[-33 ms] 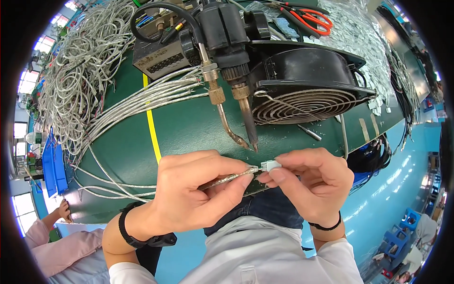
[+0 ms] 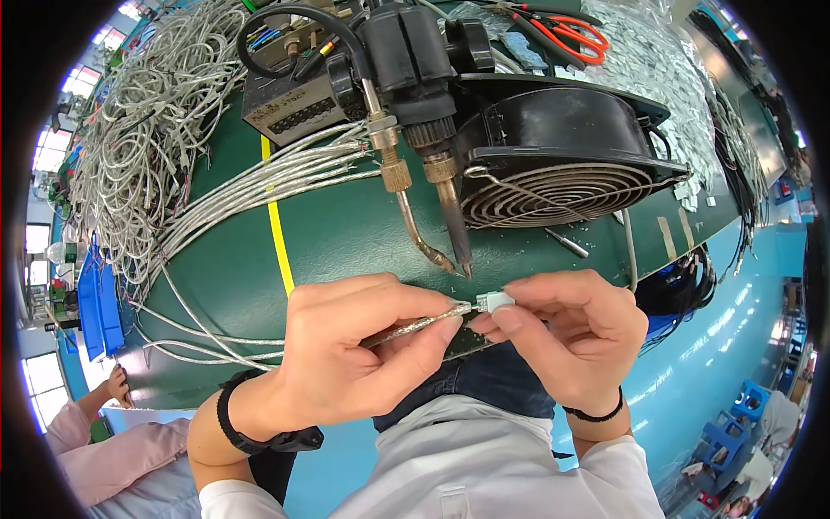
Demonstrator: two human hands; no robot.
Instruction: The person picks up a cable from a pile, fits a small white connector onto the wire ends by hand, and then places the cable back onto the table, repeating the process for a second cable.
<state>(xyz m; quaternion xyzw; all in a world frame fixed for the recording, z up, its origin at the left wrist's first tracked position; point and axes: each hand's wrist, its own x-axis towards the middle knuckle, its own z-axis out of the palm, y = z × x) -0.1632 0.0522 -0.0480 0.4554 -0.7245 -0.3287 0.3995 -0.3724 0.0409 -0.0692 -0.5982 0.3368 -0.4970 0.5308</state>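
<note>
Between finger and thumb, my left hand [image 2: 367,342] pinches a clear-jacketed silvery cable [image 2: 415,327] close to its end. A small white connector [image 2: 495,301] is gripped by the fingertips of my right hand [image 2: 571,329]. The cable's end meets the connector's left side; whether the wires are joined to it is too small to tell. Just above both hands, the soldering iron [image 2: 458,233] points its tip downward, apart from the connector. Beside that tip ends a bent metal feed tube [image 2: 415,229].
A black fan [image 2: 562,164] stands behind my right hand. Cut cables [image 2: 268,182] and a tangled cable heap [image 2: 147,130] lie left on the green table [image 2: 225,259]. Orange-handled pliers [image 2: 575,39] and many small white pieces [image 2: 648,60] lie at the back. A co-worker's hand [image 2: 119,385] touches the left edge.
</note>
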